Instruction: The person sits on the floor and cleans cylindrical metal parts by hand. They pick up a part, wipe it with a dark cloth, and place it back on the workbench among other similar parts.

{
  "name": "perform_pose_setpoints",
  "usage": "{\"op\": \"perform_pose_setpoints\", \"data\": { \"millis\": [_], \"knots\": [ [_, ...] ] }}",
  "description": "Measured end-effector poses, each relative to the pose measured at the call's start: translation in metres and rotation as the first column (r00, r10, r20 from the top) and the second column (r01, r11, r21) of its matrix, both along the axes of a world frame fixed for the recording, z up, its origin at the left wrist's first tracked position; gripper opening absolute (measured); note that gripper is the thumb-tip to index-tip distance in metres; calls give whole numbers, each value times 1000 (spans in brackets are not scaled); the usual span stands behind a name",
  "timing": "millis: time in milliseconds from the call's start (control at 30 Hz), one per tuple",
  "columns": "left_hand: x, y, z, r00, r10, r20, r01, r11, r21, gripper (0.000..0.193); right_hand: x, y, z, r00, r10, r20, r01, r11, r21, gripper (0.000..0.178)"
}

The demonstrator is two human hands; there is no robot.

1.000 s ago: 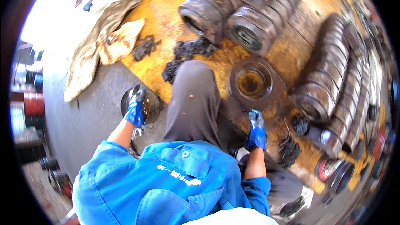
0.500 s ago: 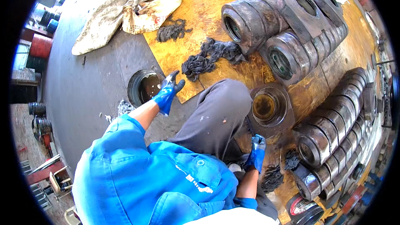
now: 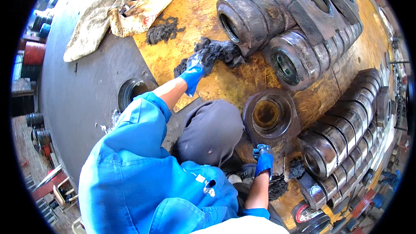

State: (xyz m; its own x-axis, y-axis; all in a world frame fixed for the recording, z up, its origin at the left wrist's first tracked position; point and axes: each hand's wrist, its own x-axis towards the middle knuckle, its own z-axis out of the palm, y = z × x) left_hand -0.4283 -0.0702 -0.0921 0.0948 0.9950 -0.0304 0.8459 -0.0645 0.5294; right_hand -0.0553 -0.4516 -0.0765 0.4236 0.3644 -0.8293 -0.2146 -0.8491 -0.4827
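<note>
In a blue glove, my left hand [image 3: 196, 70] reaches forward onto a dark, shaggy wad of fibre [image 3: 223, 53] on the stained yellow board. Its fingers look closed into the wad, though their tips blend with the dark strands. My right hand [image 3: 263, 159], gloved in blue too, is closed beside the near edge of a greasy metal block with a round stepped bore [image 3: 274, 117]. What the right fingers hold, if anything, is too small to make out. Left of my knee, a dark ring-shaped part [image 3: 128, 92] is partly covered by my left sleeve.
Stacks of ringed metal cylinders [image 3: 255, 15] lie at the far right, and more [image 3: 342, 130] at the near right. A smaller fibre clump [image 3: 164, 30] and a dirty cloth sack [image 3: 141, 15] lie ahead. More dark fibre [image 3: 278, 187] sits by my right wrist.
My left hand has moved forward and right, from beside the ring-shaped part onto the fibre wad, and its spread fingers have closed. The right hand has moved slightly up toward the bored block.
</note>
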Motion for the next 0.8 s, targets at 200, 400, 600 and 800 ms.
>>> {"op": "perform_pose_setpoints", "data": {
  "millis": [200,400,600,800],
  "knots": [
    [46,87,-41,982,-99,-160,73,985,-159,55,-9,5,2,995,-76,69,70,994,85,9],
    [36,128,-90,884,-235,-405,179,969,-170,39,-12,12,-7,974,69,214,-96,988,118,15],
    [85,58,-5,744,-442,-501,354,897,-264,47,-12,-19,-34,840,317,441,-327,943,-54,21],
    [-1,106,-43,826,-73,559,331,865,-376,20,-9,-12,-85,718,270,641,-387,921,45,21]
  ]
}}
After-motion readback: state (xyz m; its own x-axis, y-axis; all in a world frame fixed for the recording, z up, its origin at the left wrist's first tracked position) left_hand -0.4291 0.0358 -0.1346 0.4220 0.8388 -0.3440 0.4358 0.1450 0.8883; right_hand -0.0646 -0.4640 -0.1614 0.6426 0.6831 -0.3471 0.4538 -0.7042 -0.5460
